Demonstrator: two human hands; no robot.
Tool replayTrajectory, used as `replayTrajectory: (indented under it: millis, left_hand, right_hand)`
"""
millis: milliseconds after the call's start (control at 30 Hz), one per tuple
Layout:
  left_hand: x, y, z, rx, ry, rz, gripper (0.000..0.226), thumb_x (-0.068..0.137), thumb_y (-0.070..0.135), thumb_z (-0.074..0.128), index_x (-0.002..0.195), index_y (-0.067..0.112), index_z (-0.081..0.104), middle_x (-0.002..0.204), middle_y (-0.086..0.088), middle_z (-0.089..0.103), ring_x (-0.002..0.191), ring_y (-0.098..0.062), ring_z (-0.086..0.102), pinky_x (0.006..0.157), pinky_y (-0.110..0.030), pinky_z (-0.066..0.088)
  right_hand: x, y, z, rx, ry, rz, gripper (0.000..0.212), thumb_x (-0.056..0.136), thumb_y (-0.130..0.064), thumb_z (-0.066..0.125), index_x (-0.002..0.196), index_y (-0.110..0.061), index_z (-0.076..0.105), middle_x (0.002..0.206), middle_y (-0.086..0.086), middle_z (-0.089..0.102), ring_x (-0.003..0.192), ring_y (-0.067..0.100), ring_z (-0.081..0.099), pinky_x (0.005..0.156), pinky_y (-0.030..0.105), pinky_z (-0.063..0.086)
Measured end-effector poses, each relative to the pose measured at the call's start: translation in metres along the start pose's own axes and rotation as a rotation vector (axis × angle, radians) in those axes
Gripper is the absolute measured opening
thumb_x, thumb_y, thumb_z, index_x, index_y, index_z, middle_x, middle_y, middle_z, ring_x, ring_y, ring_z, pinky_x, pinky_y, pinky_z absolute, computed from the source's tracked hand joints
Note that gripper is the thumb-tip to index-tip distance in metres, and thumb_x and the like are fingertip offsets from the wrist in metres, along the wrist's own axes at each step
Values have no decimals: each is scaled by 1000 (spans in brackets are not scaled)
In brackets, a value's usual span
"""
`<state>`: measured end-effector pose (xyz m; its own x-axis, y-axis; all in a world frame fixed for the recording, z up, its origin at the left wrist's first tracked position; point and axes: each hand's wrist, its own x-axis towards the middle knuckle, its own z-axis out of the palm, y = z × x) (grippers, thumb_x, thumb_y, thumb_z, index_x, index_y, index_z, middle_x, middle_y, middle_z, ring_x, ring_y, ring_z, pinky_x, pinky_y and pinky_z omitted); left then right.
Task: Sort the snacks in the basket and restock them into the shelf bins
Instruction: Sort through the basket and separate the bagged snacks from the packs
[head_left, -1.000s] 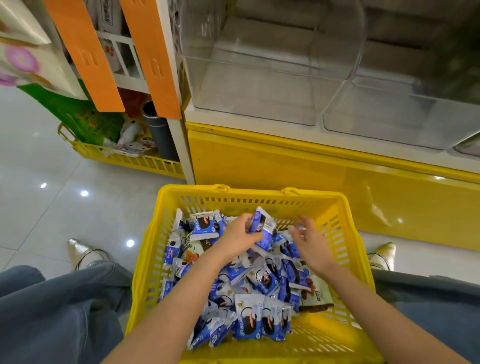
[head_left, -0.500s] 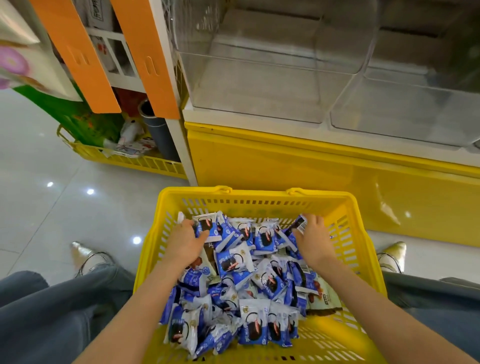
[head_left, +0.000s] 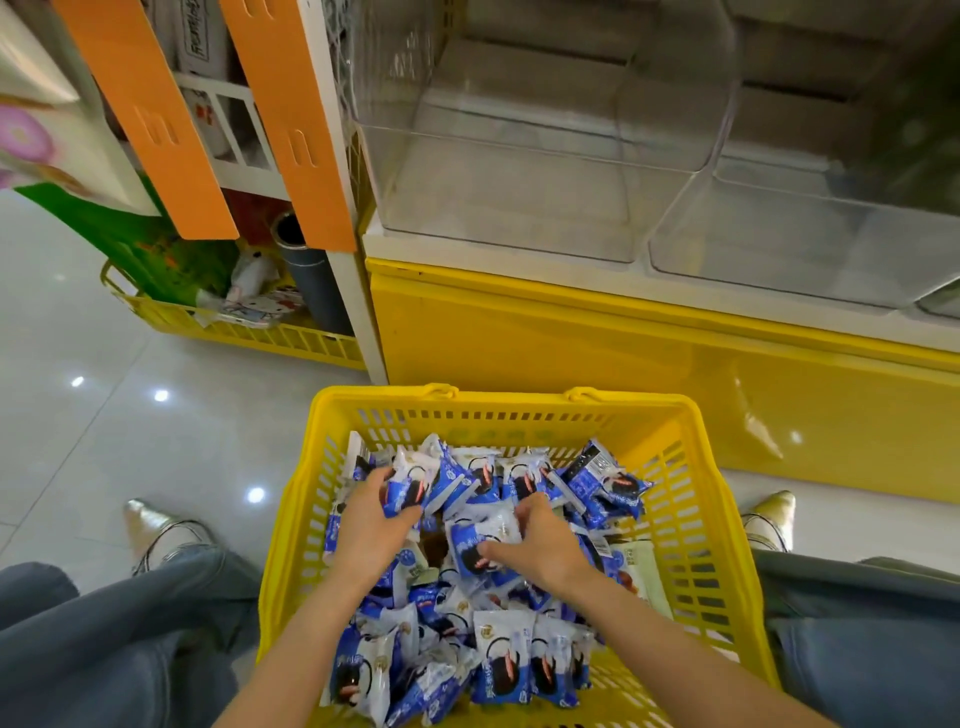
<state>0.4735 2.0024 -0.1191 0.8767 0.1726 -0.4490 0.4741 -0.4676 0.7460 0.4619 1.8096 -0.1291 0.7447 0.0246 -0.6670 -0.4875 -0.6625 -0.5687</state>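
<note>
A: Big stuff first?
B: Glossy grey floor (head_left: 130, 441). Yellow base (head_left: 571, 353) runs across the far R, w/ two clear bins (head_left: 498, 208) side by side on top of it. Orange panels (head_left: 150, 119) hang far L, w/ a side basket (head_left: 249, 332) low behind them.

A: Main basket?
B: Yellow basket (head_left: 498, 402), near centre, just in front of the base, btwn the person's knees. Jeans (head_left: 104, 649) either side.

A: Snacks?
B: All in the basket. It's a heap of blue-white snacks (head_left: 498, 660) from the far wall down to the near end. None seen in the bins.

A: Hands?
B: Both are in the heap. L hand (head_left: 371, 525) is at the far-L part, fingers and thumb closed round the far pack (head_left: 410, 488), which is tilted up off the heap. R hand (head_left: 540, 545) is mid-heap, thumb pressed flat on the mid pack (head_left: 475, 545), fingers hooked over its top edge. So each hand has one pack, and the hands are close but apart.

A: Small bits?
B: Gold pointed shoes: L shoe (head_left: 150, 525) and R shoe (head_left: 771, 514), one each side of the basket.
</note>
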Motion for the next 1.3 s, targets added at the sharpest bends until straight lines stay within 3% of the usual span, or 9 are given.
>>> replayTrajectory:
  millis: [233, 367, 467, 600, 733, 833, 1100, 1200, 1300]
  left_hand:
    - [1, 38, 53, 72, -291, 55, 41, 81, 23, 71, 112, 16, 46, 102, 2, 53, 76, -8, 53, 57, -10, 42]
    - [1, 66, 83, 49, -282, 99, 49, 85, 16, 66, 127, 8, 41, 134, -10, 48, 115, -22, 51, 93, -32, 45]
    - [-11, 61, 83, 172, -271, 233, 45, 90, 19, 60, 129, 11, 41, 137, -6, 44, 119, -19, 47, 97, -28, 39]
    - [-37, 15, 57, 392, -357, 299, 38, 92, 28, 56, 126, 17, 44, 126, 1, 49, 108, -11, 48, 90, -21, 37]
    - [-61, -30, 35, 593, -480, 304, 38, 91, 31, 57, 126, 22, 45, 128, 3, 46, 120, -16, 41, 103, -30, 34]
    - [-69, -32, 33, 591, -410, 327, 37, 91, 21, 57, 127, 19, 48, 129, 0, 48, 119, -16, 44, 100, -27, 37]
    - [-70, -34, 18, 549, -243, 324, 13, 93, 8, 50, 94, 16, 61, 101, 0, 63, 85, -12, 56, 71, -23, 43]
    - [-66, -25, 12, 313, -207, 295, 12, 94, 10, 49, 84, 11, 56, 90, -4, 63, 79, -19, 58, 68, -30, 47]
    - [-67, -7, 5, 25, -150, 224, 13, 96, 14, 45, 84, 16, 48, 86, -4, 59, 60, -12, 48, 51, -22, 40]
  right_hand:
    - [3, 40, -92, 23, 302, 57, 61, 79, -35, 73, 123, -11, 38, 94, -3, 55, 80, 14, 59, 61, 27, 50]
    - [2, 46, -112, -39, 405, 46, 69, 88, -20, 64, 143, -4, 23, 144, 15, 35, 130, 30, 38, 104, 40, 36]
    - [-15, 46, -101, -191, 495, -137, 54, 92, -21, 58, 139, -10, 32, 141, 8, 37, 131, 23, 37, 108, 33, 33]
    - [-37, 52, -61, -239, 175, -248, 31, 94, -26, 53, 124, -16, 51, 120, 2, 58, 107, 14, 57, 92, 26, 48]
    - [-49, 62, -13, -286, -234, -125, 61, 91, -41, 56, 142, -16, 34, 145, 5, 38, 129, 19, 42, 103, 29, 37]
    - [-56, 63, 11, -447, -239, -95, 71, 87, -39, 62, 146, -15, 28, 150, 7, 31, 137, 23, 31, 110, 34, 30]
    - [-71, 55, -5, -618, -35, -145, 32, 87, -32, 63, 116, -19, 57, 114, 4, 64, 100, 20, 62, 84, 33, 49]
    - [-71, 53, -32, -462, 59, -171, 16, 87, -30, 61, 102, -24, 59, 92, -5, 65, 70, 8, 61, 61, 21, 53]
    - [-56, 43, -64, -291, 210, -177, 8, 90, -27, 59, 94, -21, 57, 75, -6, 60, 48, 0, 51, 42, 11, 42]
